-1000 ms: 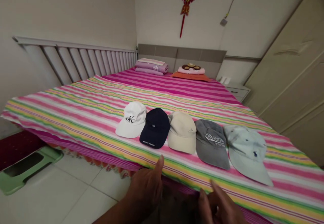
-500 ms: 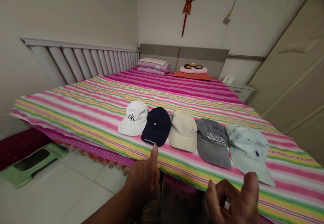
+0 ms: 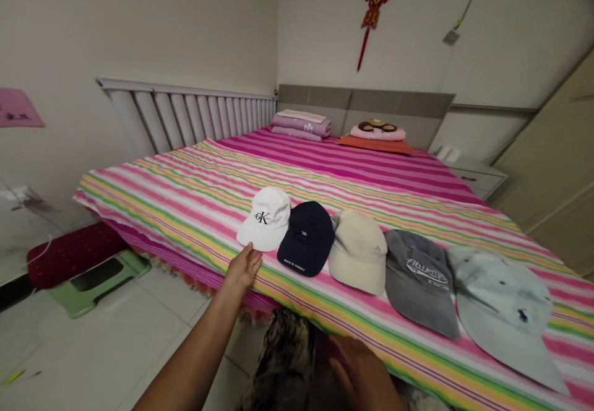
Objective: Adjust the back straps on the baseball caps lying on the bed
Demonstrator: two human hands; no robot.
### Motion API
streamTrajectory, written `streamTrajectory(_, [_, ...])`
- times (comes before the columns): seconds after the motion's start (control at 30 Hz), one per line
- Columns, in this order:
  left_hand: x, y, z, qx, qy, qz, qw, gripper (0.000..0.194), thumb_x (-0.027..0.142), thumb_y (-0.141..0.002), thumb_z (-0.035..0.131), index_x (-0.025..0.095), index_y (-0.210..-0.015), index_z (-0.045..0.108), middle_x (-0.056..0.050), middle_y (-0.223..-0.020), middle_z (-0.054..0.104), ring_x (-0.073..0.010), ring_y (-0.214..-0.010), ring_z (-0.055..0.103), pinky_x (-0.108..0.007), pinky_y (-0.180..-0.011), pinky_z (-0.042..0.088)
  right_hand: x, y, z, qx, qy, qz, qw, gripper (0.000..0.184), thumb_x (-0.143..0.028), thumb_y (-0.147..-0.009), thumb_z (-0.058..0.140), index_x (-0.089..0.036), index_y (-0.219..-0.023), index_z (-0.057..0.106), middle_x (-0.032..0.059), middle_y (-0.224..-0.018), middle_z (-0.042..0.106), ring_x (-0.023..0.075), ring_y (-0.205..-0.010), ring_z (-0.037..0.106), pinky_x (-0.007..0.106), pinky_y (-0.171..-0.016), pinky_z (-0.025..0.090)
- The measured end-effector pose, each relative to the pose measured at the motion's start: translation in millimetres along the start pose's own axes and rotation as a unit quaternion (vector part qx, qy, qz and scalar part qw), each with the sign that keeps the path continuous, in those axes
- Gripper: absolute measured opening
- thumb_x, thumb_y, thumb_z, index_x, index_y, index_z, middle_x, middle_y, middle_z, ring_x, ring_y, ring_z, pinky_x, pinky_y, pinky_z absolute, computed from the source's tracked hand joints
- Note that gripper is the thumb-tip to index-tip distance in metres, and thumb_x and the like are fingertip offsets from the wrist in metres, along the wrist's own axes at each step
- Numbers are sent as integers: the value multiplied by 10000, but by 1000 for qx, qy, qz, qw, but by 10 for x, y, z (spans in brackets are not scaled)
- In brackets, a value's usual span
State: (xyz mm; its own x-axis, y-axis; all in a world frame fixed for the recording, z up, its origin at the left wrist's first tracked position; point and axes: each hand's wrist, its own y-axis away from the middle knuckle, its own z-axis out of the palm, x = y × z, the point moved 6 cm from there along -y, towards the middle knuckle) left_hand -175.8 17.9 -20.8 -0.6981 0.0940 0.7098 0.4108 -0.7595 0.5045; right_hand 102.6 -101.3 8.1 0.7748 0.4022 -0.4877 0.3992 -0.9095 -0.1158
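Note:
Five baseball caps lie in a row along the near side of the striped sheet. My left hand (image 3: pixel 244 267) is at the brim of the white cap (image 3: pixel 271 211), thumb tip against its front edge and fingers loosely spread below it. Right of it sit a navy cap (image 3: pixel 307 237), a beige cap (image 3: pixel 359 250), a grey cap (image 3: pixel 420 281) with white lettering and a pale mint cap (image 3: pixel 505 306). My right hand (image 3: pixel 364 371) hangs by the bed's near edge, holding nothing visible, with thumb and fingers apart.
The bed's striped sheet (image 3: pixel 185 188) spreads beneath the caps. Folded purple bedding (image 3: pixel 301 126) and a pink pillow (image 3: pixel 378 132) lie by the headboard (image 3: pixel 320 98). A green stool (image 3: pixel 99 281) stands on the tiles at left, near a dark red box-like item (image 3: pixel 74 253). A nightstand (image 3: pixel 473 176) stands at right.
My left hand has moved forward and left to the white cap's brim. My right hand has dropped back toward the bed edge. The view has turned left; the caps keep their places on the bed.

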Motion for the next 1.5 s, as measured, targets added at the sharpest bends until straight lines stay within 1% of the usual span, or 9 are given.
streamTrajectory(0.2, [82,-170,126,-28,75,-22,997,181,9,-770,504,144,-876,560,-16,-688,591,-86,-583,581,-226,-648,514,-17,-32,73,-15,-70,18,997,292,-175,-744,514,-209,-990,667,97,-984,695,248,-903,642,323,-802,481])
streamTrajectory(0.33, [12,53,124,-98,118,2,988,231,-14,-775,471,153,-880,591,-23,-716,634,-83,-616,596,-207,-662,512,-16,-66,99,-44,-143,38,988,232,-218,-775,491,-212,-914,676,78,-908,706,232,-842,643,303,-740,475])
streamTrajectory(0.47, [-343,386,-32,-222,99,-7,970,300,8,-670,617,168,-924,613,-45,-807,676,-144,-730,632,-253,-687,518,-13,-214,54,-57,-288,70,953,319,-392,-805,502,-182,-995,648,100,-925,697,250,-854,630,344,-759,467])
streamTrajectory(0.53, [-636,567,-134,-275,54,-46,959,332,59,-587,716,154,-893,631,-48,-825,685,-165,-748,635,-272,-705,513,-22,-344,-77,-19,-429,84,899,440,-508,-760,546,-197,-1064,614,105,-1004,682,255,-931,613,364,-828,448])
streamTrajectory(0.7, [-1028,976,-255,-354,-81,-87,928,427,171,-555,774,171,-966,659,-81,-911,693,-227,-877,623,-348,-813,463,-73,-571,-524,52,-727,92,678,481,-618,-688,572,-227,-955,653,73,-923,705,223,-794,644,343,-730,499])
streamTrajectory(0.83, [-801,1021,-217,-384,-166,-92,903,355,217,-600,747,173,-946,680,-86,-881,702,-212,-823,626,-317,-764,457,-27,-487,-728,71,-775,122,616,243,-299,-540,804,-195,-709,663,-14,-587,663,109,-497,591,189,-506,477])
streamTrajectory(1.1, [-343,1430,480,-592,-239,-129,759,412,354,-578,746,96,-891,674,-57,-735,676,-123,-622,588,-220,-625,446,8,-291,-716,111,-769,125,617,228,-296,-559,777,-203,-659,594,-45,-523,559,89,-466,522,181,-467,433])
streamTrajectory(1.33, [-214,1766,853,-514,-240,-95,818,232,199,-529,762,121,-706,632,1,-619,616,-67,-518,536,-162,-508,397,9,-137,-973,3,-579,99,810,216,-358,-696,693,-189,-824,652,2,-648,599,88,-551,505,174,-507,400])
streamTrajectory(1.5, [-262,1924,915,-506,-296,-105,804,201,303,-651,696,124,-733,653,-5,-628,616,-59,-497,526,-160,-483,380,-260,-88,-1072,-12,-514,79,854,273,-422,-727,649,-170,-833,648,-15,-577,519,78,-495,415,187,-465,366])
